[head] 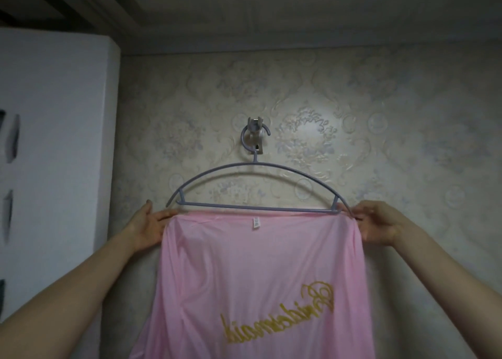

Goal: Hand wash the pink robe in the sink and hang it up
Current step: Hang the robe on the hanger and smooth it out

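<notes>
Both arms reach up. The left hand [148, 228] pinches the pink robe [258, 277] at its top edge; the right hand [377, 222] seemingly grips the robe at the hanger [244, 206] end, against the wallpapered wall [380, 114].

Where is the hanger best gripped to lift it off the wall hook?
Grip the hanger on its bare upper arc close to the neck, coming from the front. That stretch is free of the pink robe, and it sits under the wall hook, so lifting should stay balanced.

Domestic room, embossed floral wallpaper [380, 114] across centre and right, tall white cupboard [54, 141] with slot handles at left of frame, moulded ceiling [271, 10] along top, wall hook [255, 138] at centre bearing a clothes hanger [256, 163]
</notes>
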Demonstrator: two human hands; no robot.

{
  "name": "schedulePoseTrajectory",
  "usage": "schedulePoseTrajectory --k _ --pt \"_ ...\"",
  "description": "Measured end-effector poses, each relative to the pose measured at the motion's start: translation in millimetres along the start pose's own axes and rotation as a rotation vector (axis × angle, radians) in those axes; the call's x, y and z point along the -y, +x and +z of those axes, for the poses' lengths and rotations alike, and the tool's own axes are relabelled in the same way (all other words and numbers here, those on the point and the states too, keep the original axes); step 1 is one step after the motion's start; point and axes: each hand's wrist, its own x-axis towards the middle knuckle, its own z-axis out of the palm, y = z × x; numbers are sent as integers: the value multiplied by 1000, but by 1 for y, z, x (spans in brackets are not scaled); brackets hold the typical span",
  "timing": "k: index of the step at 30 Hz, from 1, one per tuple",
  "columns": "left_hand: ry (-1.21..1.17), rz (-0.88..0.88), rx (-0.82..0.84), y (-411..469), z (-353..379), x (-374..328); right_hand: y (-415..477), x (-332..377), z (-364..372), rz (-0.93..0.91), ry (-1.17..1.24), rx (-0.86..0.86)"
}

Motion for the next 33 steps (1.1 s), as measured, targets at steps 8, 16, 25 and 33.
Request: schedulePoseTrajectory --k 8,16,25,33 --pt "115 143 221 -5 17 -20 -7 18 25 -73 -227 153" --pt "691 443 230 -30 27 -60 -21 36 46 -434 -799 -61" --pt "1224 853 -403 -53 82 -67 -19 4 118 -915 -1637 -685" --pt "985 1026 -487 -74 112 1 -9 -60 130 -998 -1164 -678"
